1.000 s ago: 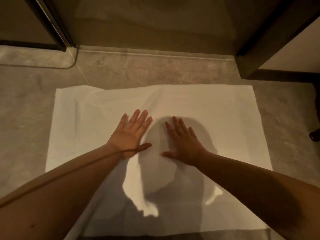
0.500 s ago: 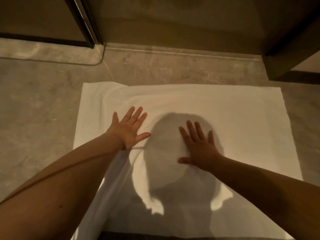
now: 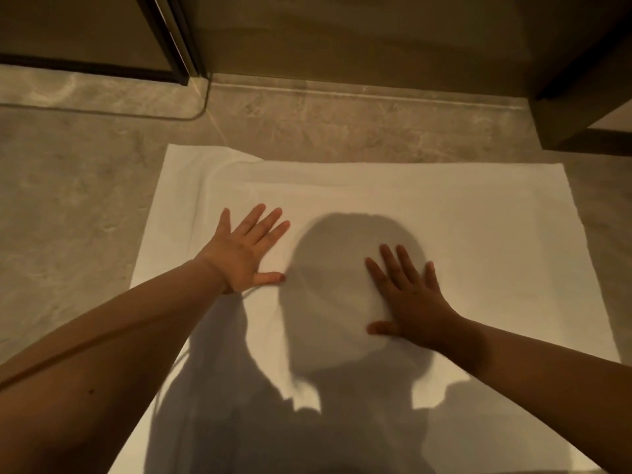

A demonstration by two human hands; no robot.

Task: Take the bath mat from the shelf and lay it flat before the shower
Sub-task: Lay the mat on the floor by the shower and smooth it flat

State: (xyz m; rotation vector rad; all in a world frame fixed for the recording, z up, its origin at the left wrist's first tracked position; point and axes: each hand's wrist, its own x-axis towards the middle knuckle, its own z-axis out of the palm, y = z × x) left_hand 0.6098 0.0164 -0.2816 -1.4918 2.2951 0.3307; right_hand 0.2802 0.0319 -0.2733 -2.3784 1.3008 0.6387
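Note:
The white bath mat point(image 3: 478, 227) lies spread out on the stone floor, its far edge a short way from the shower threshold point(image 3: 342, 94). My left hand point(image 3: 242, 251) presses palm down on the mat's left half, fingers spread. On the middle of the mat rests my right hand point(image 3: 407, 295), also flat with fingers apart, inside my own head's shadow. A low fold or ridge runs near the mat's far left corner. Neither hand grips anything.
A dark-framed glass shower panel point(image 3: 171, 39) stands at the far left, with a rounded glass edge point(image 3: 201, 107) near the floor. A dark wall or door post point(image 3: 574, 97) rises at the far right. Bare stone floor point(image 3: 68, 200) lies left of the mat.
Both hands have slid apart across the mat, the left hand going left and the right hand going right. The view has shifted so the mat sits further right.

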